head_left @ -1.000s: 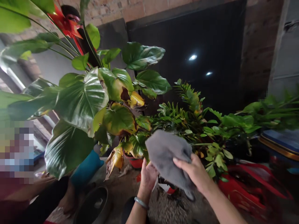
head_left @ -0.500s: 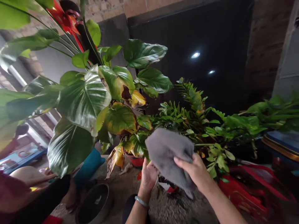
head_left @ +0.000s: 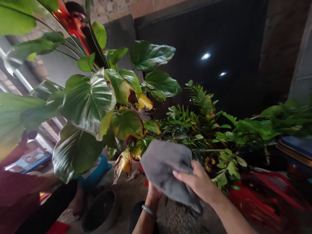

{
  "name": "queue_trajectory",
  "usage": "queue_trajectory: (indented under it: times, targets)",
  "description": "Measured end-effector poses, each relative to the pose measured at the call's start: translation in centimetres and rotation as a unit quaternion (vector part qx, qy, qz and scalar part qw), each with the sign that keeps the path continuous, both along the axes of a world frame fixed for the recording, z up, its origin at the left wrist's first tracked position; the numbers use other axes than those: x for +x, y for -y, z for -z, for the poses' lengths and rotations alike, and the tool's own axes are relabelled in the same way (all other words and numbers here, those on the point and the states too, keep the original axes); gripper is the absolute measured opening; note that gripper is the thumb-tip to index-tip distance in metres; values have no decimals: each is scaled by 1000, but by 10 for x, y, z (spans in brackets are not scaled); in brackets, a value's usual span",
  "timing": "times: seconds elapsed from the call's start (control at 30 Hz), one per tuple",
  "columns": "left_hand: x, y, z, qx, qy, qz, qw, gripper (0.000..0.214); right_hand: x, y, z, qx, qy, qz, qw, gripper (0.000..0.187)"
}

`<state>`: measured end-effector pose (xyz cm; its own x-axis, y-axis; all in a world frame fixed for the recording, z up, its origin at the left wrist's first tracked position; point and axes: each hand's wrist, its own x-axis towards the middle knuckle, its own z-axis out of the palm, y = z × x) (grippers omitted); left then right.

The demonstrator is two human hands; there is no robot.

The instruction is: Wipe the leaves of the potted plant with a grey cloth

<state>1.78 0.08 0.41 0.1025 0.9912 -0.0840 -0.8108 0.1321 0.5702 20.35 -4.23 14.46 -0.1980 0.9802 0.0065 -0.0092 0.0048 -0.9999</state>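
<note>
Cloth [head_left: 163, 165] and both hands sit low in the middle of the view. Far beyond the fingertips a dark panel [head_left: 207, 39] fills the back. To the left of the fingers and above them a big-leaf plant [head_left: 87, 100] spreads glossy green leaves, some of them browned and yellow at the edge. Just past the fingers and off to their right stands a small-leaf plant [head_left: 202, 130] with thin, crowded stems. A red crate [head_left: 255, 195] lies low to the right of the right forearm. Another person's maroon sleeve [head_left: 14, 195] shows well to the left. A dark bowl [head_left: 101, 211] stands on the floor, left of the left forearm and nearer the camera than the fingers.

The cloth is grey and soft. It is bunched at the foot of the small-leaf plant and touches its lower leaves, with one end hanging under the right wrist. The right hand [head_left: 197, 182] lies on top of it, fingers curled together and pressed into the fabric with the thumb beneath. The left hand [head_left: 154, 194] comes up under the cloth. Its fingers are covered, so their state cannot be told, though it seems to back the fabric from below. A pale bracelet [head_left: 147, 210] rings the left wrist.
</note>
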Motion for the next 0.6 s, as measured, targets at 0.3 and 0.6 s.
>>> queue_trajectory:
  times: [0.3,0.6]
  targets:
    - [4,-4,3,-71,48,19,996,47,-12,6,59,-114,117,26,986,33]
    - [20,-7,-9,-107,-13,-8,994,51,29,-35,-15,-2,-93,87,992,35]
